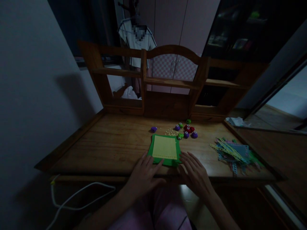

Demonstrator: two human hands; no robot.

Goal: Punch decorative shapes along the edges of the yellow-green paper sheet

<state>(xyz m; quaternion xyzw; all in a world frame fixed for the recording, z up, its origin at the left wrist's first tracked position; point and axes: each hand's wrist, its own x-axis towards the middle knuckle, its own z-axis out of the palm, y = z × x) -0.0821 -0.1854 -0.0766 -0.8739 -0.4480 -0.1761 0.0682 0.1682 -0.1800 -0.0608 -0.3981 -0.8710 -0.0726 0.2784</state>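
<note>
A yellow sheet (pixel 165 147) with a line of small marks along its near edge lies on top of green sheets (pixel 178 149) near the desk's front. My left hand (pixel 146 172) rests at the near left corner of the green sheets, its fingers stretched out and the thumb apart. On the other side, my right hand (pixel 193 169) touches the near right edge, fingers extended. Neither hand grips anything. Just beyond the sheets are small pale pieces (pixel 171 132) in a loose scatter, beside a green eyed toy piece (pixel 179 136).
Several purple, red and green eyed toys (pixel 189 128) cluster behind the sheets, with one purple toy (pixel 153 129) off to the left. A pile of coloured cut-out strips (pixel 236 153) covers the desk's right side. The wooden shelf (pixel 171 83) rises at the back. A white cable (pixel 83 188) hangs at lower left.
</note>
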